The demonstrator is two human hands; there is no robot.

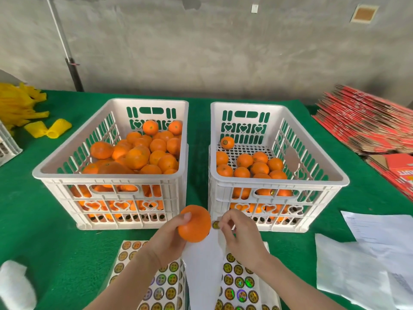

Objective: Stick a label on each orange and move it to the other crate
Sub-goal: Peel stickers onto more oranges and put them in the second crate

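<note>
Left grip [166,240] clasps one orange [194,223] from below, thumb over its top, holding it up just in front of the two crates with bare peel facing right. Right grip [239,233] pinches a round label [215,224] between thumb and fingertip, just beside that peel; whether it touches is unclear. Sticker sheets [240,283] lie on the desk [44,220] directly under both wrists, so each fresh label is a short reach. Heaped high, the left crate [111,177] looks like the supply. The sparser right crate [279,182], where a labelled fruit [227,142] sits, is probably the destination once the label is pressed on.
</note>
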